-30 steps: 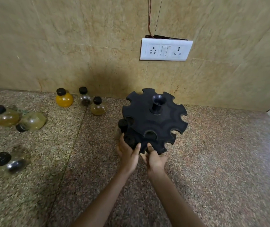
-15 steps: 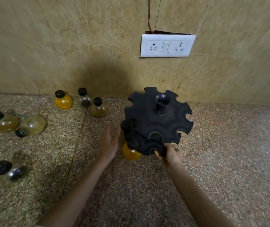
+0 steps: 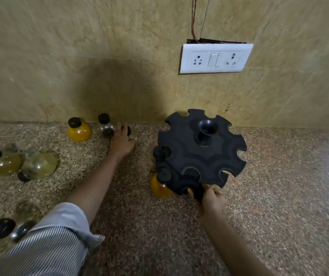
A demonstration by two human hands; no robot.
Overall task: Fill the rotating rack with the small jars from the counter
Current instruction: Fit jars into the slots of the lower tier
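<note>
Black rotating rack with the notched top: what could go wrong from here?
1. The right hand grips only the lower front edge of the black rotating rack, which looks tilted; it might tip and drop the orange-filled jar hanging in it.
2. The left hand closes over a small black-capped jar right beside the clear dark-bottomed jar; it could knock that one over.
3. The two round yellowish jars lie on their sides and might roll.

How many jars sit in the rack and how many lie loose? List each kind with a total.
Jars in the rack: 2, orange jar and pale jar
Loose jars on the counter: 6, orange-filled, dark-speckled, one under the left hand, two amber, one blurred
Total: 8
</note>
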